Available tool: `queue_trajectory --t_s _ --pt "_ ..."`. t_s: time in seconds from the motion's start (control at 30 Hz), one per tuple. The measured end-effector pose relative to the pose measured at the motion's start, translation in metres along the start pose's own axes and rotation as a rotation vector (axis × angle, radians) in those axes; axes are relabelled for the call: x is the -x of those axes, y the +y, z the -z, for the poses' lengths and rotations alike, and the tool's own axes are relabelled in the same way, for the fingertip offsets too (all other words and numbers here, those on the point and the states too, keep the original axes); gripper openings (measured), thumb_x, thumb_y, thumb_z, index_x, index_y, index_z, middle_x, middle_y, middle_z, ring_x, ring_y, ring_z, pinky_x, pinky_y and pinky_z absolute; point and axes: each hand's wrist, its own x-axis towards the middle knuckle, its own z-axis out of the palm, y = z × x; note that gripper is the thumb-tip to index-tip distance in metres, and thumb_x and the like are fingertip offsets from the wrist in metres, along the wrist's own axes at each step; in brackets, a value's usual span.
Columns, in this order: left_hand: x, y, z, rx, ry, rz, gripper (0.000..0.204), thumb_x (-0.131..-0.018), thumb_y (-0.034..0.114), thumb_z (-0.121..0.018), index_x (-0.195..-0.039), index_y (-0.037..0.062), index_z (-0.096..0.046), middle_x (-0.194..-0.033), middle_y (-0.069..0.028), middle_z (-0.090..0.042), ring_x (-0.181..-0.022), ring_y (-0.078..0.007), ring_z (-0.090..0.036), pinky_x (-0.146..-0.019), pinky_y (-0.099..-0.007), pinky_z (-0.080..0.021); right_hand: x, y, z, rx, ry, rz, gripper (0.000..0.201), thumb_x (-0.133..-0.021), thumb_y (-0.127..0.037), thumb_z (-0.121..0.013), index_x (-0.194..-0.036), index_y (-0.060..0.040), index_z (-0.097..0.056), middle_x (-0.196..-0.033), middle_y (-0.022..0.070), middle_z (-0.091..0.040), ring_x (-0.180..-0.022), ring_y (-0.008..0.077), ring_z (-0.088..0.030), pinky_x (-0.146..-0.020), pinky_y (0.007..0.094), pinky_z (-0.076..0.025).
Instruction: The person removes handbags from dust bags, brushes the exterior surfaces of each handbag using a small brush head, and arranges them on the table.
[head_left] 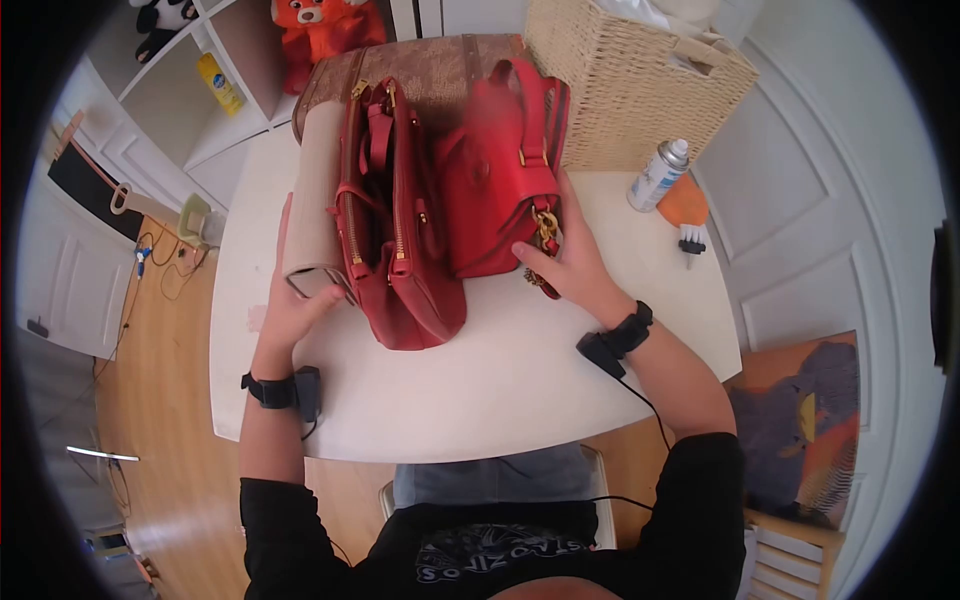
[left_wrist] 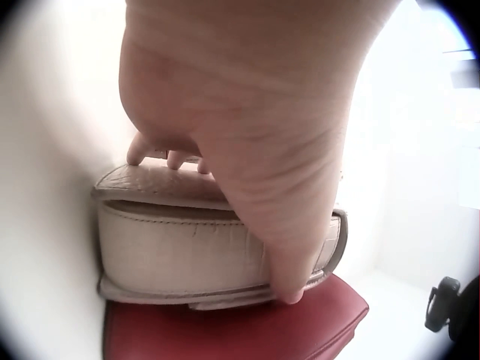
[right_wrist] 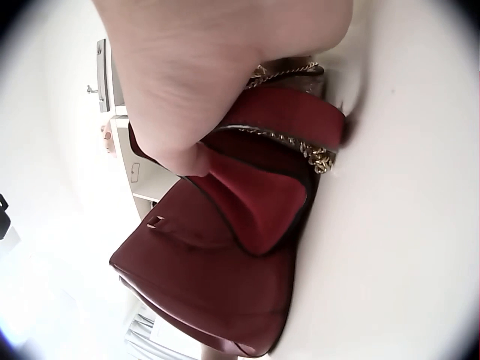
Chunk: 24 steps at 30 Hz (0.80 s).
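Several bags stand side by side on the white table. The left hand grips the cream bag at the left end, thumb on its near end; in the left wrist view the hand spans the cream bag, fingers on its far side. Beside it is a dark red bag with gold zips and an open top. The right hand holds a brighter red bag with a gold chain; the right wrist view shows the hand's thumb against this red bag.
A brown patterned bag lies behind the red ones. A wicker basket stands at the back right, near a spray can, an orange item and a small black-and-white object. Shelves with plush toys are behind left.
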Motion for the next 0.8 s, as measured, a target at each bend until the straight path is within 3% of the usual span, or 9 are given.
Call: queue_trajectory --t_s 0.07,0.13,0.23,0.3,0.37,0.43,0.57,0.63,0.8 --pt "0.001 0.002 0.002 0.015 0.006 0.019 0.136 -0.079 0.049 -0.096 -0.173 0.0034 -0.009 -0.168 -0.0167 -0.038 -0.152 -0.0281 -0.044 -0.122 -0.044 -0.04 -0.001 -0.001 -0.002 -0.054 -0.044 -0.11 0.113 -0.089 -0.013 -0.085 -0.17 0.0026 -0.007 -0.169 0.025 -0.032 -0.153 0.0317 -0.042 -0.124 0.0441 -0.037" --pt "-0.001 0.005 0.001 0.018 0.002 0.032 0.133 -0.081 0.048 -0.095 -0.173 0.0025 -0.01 -0.167 -0.0167 -0.039 -0.151 -0.0277 -0.044 -0.122 -0.0437 -0.04 -0.003 0.004 -0.005 0.011 -0.023 0.103 0.118 -0.087 -0.017 -0.089 -0.17 0.0032 -0.008 -0.169 0.0237 -0.03 -0.154 0.0304 -0.04 -0.126 0.0424 -0.035" --pt "-0.004 0.011 -0.012 0.084 0.036 0.01 0.137 -0.077 0.052 -0.096 -0.173 0.0023 -0.011 -0.169 -0.0167 -0.034 -0.153 -0.029 -0.04 -0.123 -0.0452 -0.038 -0.008 -0.002 -0.014 -0.069 0.045 0.076 0.12 -0.084 -0.021 -0.093 -0.168 0.0035 -0.011 -0.166 0.0234 -0.034 -0.154 0.0304 -0.04 -0.126 0.043 -0.036" --pt "-0.009 0.014 -0.021 -0.275 0.132 -0.432 0.141 -0.073 0.057 -0.097 -0.172 0.0027 -0.013 -0.17 -0.0166 -0.029 -0.155 -0.0312 -0.036 -0.125 -0.0462 -0.035 -0.009 -0.015 -0.02 -0.051 0.105 0.051 0.121 -0.083 -0.024 -0.094 -0.168 0.0038 -0.013 -0.165 0.0233 -0.036 -0.152 0.0305 -0.042 -0.125 0.0435 -0.038" --pt "-0.005 0.022 -0.033 -0.163 0.162 -0.452 0.142 -0.071 0.058 -0.098 -0.172 0.003 -0.014 -0.169 -0.0166 -0.029 -0.155 -0.0324 -0.035 -0.125 -0.0467 -0.034 -0.01 -0.02 -0.024 -0.039 0.153 0.032 0.121 -0.082 -0.026 -0.095 -0.167 0.0041 -0.014 -0.163 0.0232 -0.038 -0.15 0.0305 -0.045 -0.123 0.044 -0.04" --pt "-0.001 0.031 -0.032 -0.058 0.193 -0.466 0.143 -0.069 0.059 -0.098 -0.172 0.0033 -0.016 -0.167 -0.0166 -0.029 -0.155 -0.0336 -0.034 -0.126 -0.0472 -0.033 -0.01 -0.019 -0.03 0.039 0.232 0.013 0.115 -0.079 -0.018 -0.096 -0.163 0.0034 -0.021 -0.163 0.0229 -0.039 -0.137 0.0356 -0.056 -0.109 0.0457 -0.053" --pt "-0.001 0.032 -0.024 -0.367 0.203 -0.434 0.139 -0.071 0.053 -0.099 -0.172 0.0055 -0.017 -0.165 -0.0179 -0.032 -0.155 -0.0343 -0.035 -0.126 -0.0477 -0.033 -0.006 -0.021 -0.024 0.256 0.249 0.008 0.106 -0.082 -0.02 -0.09 -0.161 0.0057 -0.023 -0.158 0.0275 -0.044 -0.133 0.0404 -0.06 -0.104 0.0444 -0.055" --pt "-0.001 0.029 -0.023 -0.416 0.228 -0.426 0.136 -0.072 0.05 -0.099 -0.172 0.0063 -0.017 -0.166 -0.0184 -0.031 -0.156 -0.0342 -0.034 -0.126 -0.0478 -0.034 -0.003 -0.028 -0.016 0.294 0.236 -0.134 0.098 -0.085 -0.021 -0.084 -0.159 0.0073 -0.027 -0.154 0.0309 -0.047 -0.128 0.0454 -0.063 -0.1 0.0446 -0.058" --pt "0.0 0.038 -0.034 0.064 0.135 -0.336 0.128 -0.081 0.033 -0.096 -0.173 0.0096 -0.009 -0.165 -0.0186 -0.039 -0.15 -0.0325 -0.046 -0.121 -0.0458 -0.041 0.005 -0.048 -0.017 0.733 0.249 0.089 0.095 -0.084 -0.023 -0.082 -0.16 0.007 -0.032 -0.157 0.0322 -0.045 -0.124 0.0466 -0.066 -0.096 0.0474 -0.06"
